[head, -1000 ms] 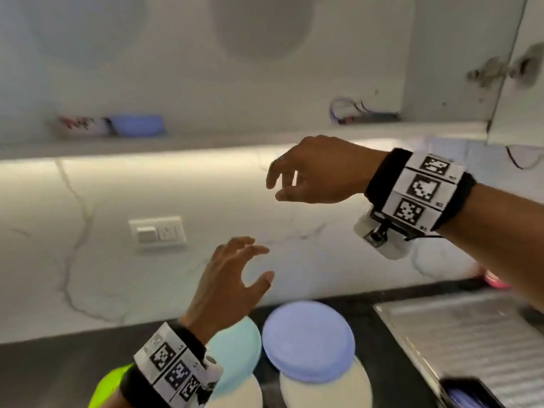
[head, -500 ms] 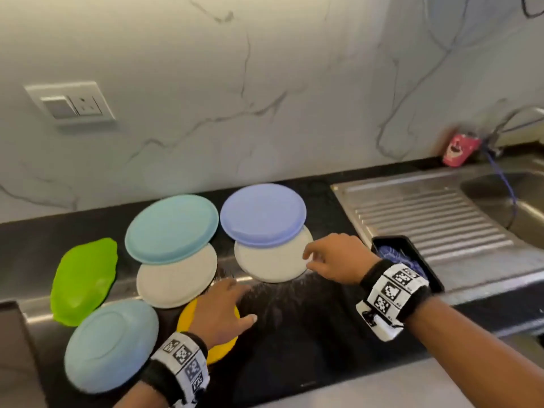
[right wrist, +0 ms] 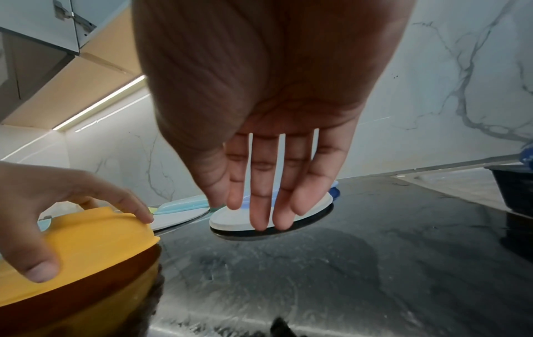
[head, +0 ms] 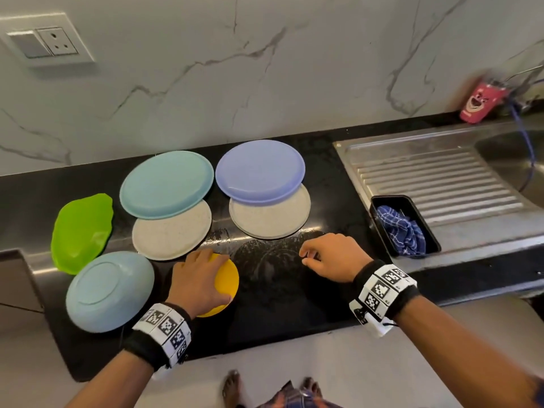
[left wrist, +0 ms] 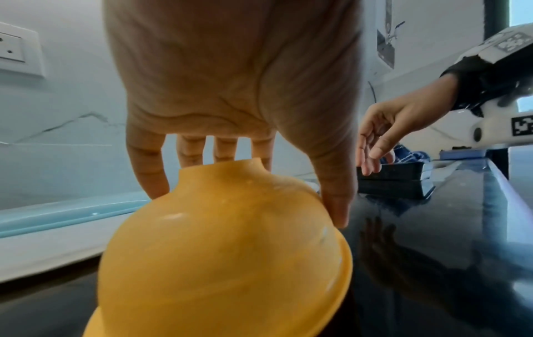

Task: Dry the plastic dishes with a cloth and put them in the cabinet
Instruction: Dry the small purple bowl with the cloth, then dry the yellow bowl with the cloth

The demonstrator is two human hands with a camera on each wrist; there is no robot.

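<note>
A yellow bowl (head: 226,279) lies upside down on the black counter (head: 279,304), and my left hand (head: 197,278) grips it from above, fingers and thumb curled over its sides (left wrist: 230,239). My right hand (head: 326,256) hovers over the wet counter to the right, fingers relaxed and holding nothing (right wrist: 271,182). A blue checked cloth (head: 400,228) sits bunched in a black tray (head: 382,201) further right. Behind the hands lie a purple plate (head: 260,170) over a white plate (head: 269,222), and a teal plate (head: 166,184) over another white plate (head: 172,231).
A green leaf-shaped dish (head: 81,231) and an upturned pale blue bowl (head: 109,290) lie at the left. A steel sink drainboard (head: 435,178) runs on the right, with a pink cup (head: 478,106) by the wall. A wall socket (head: 47,44) is upper left.
Both hands have come down from the cabinet level to the counter. The left hand has settled onto the yellow bowl and closed round it; the right hand drifted slightly right.
</note>
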